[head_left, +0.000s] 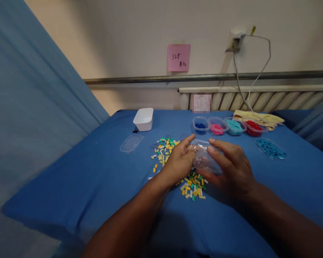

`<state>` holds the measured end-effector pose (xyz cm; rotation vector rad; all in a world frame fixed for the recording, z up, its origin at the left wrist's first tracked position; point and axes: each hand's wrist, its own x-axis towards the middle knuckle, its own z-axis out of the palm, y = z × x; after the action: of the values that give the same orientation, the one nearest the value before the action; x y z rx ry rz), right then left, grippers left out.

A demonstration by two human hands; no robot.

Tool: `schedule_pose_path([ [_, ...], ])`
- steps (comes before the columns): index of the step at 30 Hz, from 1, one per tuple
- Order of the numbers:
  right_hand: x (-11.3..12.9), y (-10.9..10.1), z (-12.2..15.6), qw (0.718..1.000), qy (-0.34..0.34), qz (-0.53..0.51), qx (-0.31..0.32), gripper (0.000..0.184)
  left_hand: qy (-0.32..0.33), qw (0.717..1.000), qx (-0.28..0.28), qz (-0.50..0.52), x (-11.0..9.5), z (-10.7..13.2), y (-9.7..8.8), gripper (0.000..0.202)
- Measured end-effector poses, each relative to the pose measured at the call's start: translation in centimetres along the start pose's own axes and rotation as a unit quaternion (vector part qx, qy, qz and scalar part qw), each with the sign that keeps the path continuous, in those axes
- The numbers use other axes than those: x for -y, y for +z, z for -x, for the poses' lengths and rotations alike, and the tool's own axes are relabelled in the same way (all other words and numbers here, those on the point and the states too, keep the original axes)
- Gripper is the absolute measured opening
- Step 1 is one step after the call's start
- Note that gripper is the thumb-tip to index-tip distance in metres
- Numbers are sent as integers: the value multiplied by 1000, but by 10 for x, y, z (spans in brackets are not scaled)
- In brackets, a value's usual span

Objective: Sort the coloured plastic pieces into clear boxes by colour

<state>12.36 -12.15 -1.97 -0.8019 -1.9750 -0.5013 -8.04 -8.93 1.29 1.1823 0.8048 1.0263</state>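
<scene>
"Blue cloth covers the worktop (97, 168), rumpled at the near side, with a pale wall (134, 36) behind. What are you holding?"

"A clear container (206, 160), right in front of me above the loose bricks. My left grip (179, 158) is closed on one side of it, my right grip (235, 165) on the other, fingers above and thumb below. Whether anything sits inside, I can't tell; the plastic is glossy and my hands cover part of it."

"What worries you?"

"Thin, slick walls. Squeeze unevenly and they could buckle, or the container could slip and drop among the bricks, scattering them. My forearms are a risk too: the left one passes close to the scattered bricks (193, 184), and a careless sweep might drag some along the cloth."

"What are those like?"

"Hard little oblong blocks, yellow, green and white, all mixed. Off to the left lies a flat, see-through lid (131, 143), near a smooth white tub (144, 120) with rounded corners."

"And at the back?"

"Four clear tubs (200, 118) side by side, open as far as I see, holding dark blue, pink, turquoise and red pieces. Bump that row and colours could mix. Behind it, a soft, crumpled yellow cloth (258, 116)."
</scene>
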Motion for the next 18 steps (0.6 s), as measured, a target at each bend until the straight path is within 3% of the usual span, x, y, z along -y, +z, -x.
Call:
schedule_pose_path([
  [2, 3, 1, -3, 1000, -3, 21, -4, 101, 9, 999, -31, -9, 4, -2, 1, 68],
  [5, 4, 1, -4, 999, -18, 33, -11, 98, -2, 999, -33, -19, 8, -4, 0, 58],
  [9, 8, -7, -2, 998, -13, -60, -24, 103, 10, 998, -44, -36, 15, -4, 1, 51],
  [14, 20, -20, -2, 958, 181, -222, -11, 90, 56, 986, -60, -146, 12, -5, -3, 52],
  [16, 16, -23, -5, 938, 254, -227, -68, 79, 103, 970, -98, -200, 1, -9, -18, 43],
  [18, 0, -23, -7, 909, 337, -204, -135, 70, 150, 946, -174, -229, -13, -15, -46, 35],
])
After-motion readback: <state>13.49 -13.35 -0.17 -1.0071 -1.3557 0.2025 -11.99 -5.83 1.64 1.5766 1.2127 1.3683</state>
